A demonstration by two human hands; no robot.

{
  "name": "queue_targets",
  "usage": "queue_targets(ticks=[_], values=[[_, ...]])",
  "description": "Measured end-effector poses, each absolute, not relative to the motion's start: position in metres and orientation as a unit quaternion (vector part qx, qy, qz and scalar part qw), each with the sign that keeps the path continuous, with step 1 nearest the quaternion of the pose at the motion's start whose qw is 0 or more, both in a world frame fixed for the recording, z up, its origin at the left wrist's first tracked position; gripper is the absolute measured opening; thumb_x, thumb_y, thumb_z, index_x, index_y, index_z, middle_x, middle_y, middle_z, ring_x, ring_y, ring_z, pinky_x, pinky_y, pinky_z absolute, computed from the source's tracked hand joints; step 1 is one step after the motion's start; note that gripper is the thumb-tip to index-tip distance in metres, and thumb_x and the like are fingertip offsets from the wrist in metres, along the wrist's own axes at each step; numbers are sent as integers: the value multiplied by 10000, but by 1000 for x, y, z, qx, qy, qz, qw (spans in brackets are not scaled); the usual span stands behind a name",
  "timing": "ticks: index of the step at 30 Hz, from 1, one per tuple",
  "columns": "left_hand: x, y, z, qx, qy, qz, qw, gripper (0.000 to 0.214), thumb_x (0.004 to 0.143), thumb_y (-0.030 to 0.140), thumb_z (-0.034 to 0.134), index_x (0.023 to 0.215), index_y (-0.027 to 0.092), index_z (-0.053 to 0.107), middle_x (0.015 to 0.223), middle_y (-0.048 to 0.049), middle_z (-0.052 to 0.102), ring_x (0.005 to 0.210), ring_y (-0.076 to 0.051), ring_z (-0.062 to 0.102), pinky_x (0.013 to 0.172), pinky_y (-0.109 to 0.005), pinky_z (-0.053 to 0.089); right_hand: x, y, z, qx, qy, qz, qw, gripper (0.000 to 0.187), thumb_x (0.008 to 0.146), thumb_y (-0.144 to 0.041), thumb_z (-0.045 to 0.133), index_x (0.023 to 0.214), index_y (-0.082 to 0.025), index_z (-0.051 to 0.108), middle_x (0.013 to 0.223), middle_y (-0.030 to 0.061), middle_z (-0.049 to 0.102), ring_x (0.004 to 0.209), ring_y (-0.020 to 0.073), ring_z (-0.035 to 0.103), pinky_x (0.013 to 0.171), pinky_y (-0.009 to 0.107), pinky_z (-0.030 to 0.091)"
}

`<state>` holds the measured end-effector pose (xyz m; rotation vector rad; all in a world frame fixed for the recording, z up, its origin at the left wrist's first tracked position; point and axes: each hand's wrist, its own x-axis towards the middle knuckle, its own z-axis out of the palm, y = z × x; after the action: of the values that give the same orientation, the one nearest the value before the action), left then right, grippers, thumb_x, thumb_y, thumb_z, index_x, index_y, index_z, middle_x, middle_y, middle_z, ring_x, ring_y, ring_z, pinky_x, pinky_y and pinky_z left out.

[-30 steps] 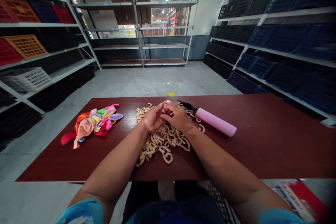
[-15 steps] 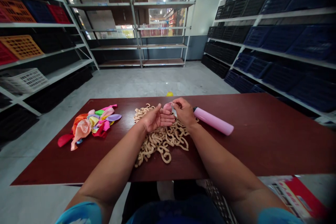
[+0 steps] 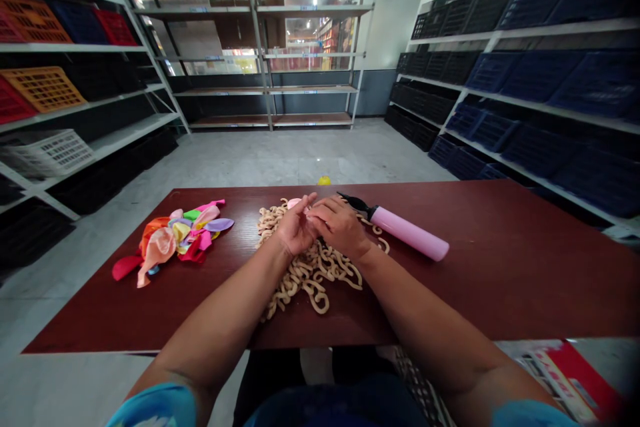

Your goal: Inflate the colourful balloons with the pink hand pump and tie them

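just beyond the left hand (image 3: 295, 230), pink balloon (image 3: 293, 203) partly hidden, right fingers (image 3: 324, 212) nearby, both grips unclear

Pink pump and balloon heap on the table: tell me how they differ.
The pink pump is a straight tube with a black nozzle; the balloon heap is limp and crumpled. The pump's body is plain pink; the heap mixes many colors. Both lie on the table.

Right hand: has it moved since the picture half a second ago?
Yes: the right hand has shifted leftward, toward the left hand, judged against the pink pump lying on the table; the pump's black nozzle, mostly hidden then, now shows.
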<state>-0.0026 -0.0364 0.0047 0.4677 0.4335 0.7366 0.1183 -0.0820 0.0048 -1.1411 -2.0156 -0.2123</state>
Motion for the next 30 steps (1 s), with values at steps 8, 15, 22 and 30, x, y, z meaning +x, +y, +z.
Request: queue_targets(ticks=[8, 15, 22, 30], values=[[-21, -11, 6, 245, 177, 522, 797, 99, 827, 168, 471, 895, 142, 540, 500, 55, 399, 390, -38, 380, 416, -164, 333, 173, -74, 26, -599, -679, -65, 419, 240, 827, -353, 459, 931, -198, 611, 930, 50, 627, 909, 176, 543, 831, 326, 402], [-51, 17, 1, 313, 290, 649, 630, 129, 802, 258, 478, 789, 148, 544, 406, 92, 220, 313, -31, 165, 342, -174, 123, 250, -110, 26, -816, -566, 22, 112, 540, 716, -566, 515, 1073, -166, 573, 1112, 141, 585, 980, 277, 546, 775, 349, 396], [-61, 34, -23, 278, 374, 686, 558, 104, 754, 234, 455, 718, 151, 505, 379, 103, 226, 290, -31, 155, 334, -171, 112, 259, -137, 3, -815, -576, 49, 34, 531, 726, -499, 523, 1169, -209, 479, 1122, 105, 584, 952, 269, 569, 696, 326, 405], [-58, 30, -19, 285, 318, 673, 604, 115, 765, 254, 458, 716, 158, 496, 370, 97, 225, 286, -39, 152, 334, -184, 99, 245, -124, 14, -846, -533, -8, -20, 503, 706, -463, 565, 1125, -187, 525, 1083, 147, 588, 955, 305, 563, 694, 364, 407]])
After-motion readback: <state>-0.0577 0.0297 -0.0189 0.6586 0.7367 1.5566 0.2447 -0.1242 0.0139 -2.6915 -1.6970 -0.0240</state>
